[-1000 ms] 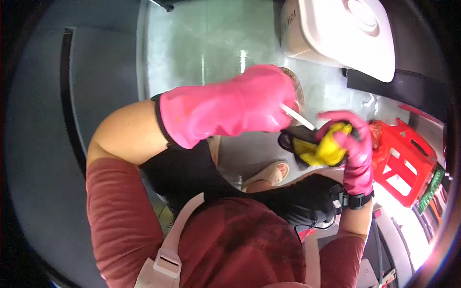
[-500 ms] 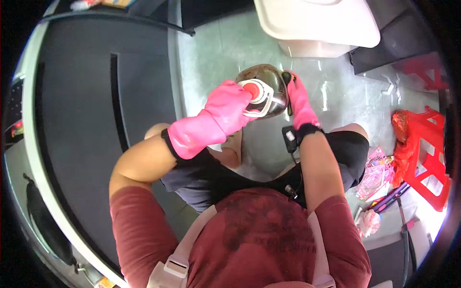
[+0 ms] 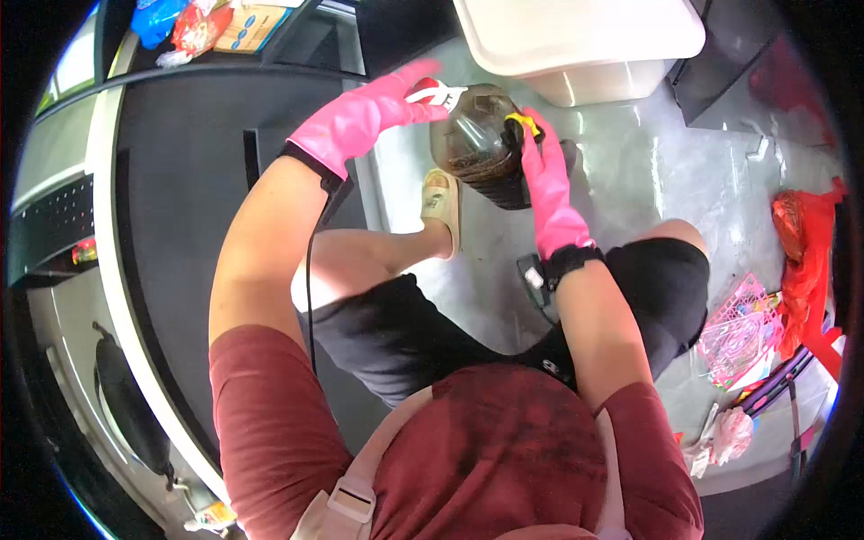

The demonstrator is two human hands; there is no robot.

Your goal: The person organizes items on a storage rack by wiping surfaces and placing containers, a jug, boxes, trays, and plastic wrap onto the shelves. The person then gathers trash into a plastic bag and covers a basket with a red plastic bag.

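A large dark translucent bottle (image 3: 477,135) leans with its red-and-white cap (image 3: 434,94) toward the upper left. My left hand (image 3: 378,108), in a pink glove, has its fingers on either side of the cap; the upper fingers look stretched and blurred. In my pink-gloved right hand (image 3: 546,184) is a black-and-yellow cloth-like item (image 3: 524,126), pressed to the right side of the bottle. My palm and fingers partly hide the item.
A white lidded bin (image 3: 594,67) stands beyond the bottle. Dark cabinet panels (image 3: 198,180) run along the left. At the right are red plastic bags (image 3: 801,270) and a pink mesh basket (image 3: 742,333). My sandalled foot (image 3: 440,211) is near the bottle.
The bottle has tipped, its cap now toward the upper left. My left hand has moved up and left with the cap. My right hand, away from the bottle at first, stays beside it.
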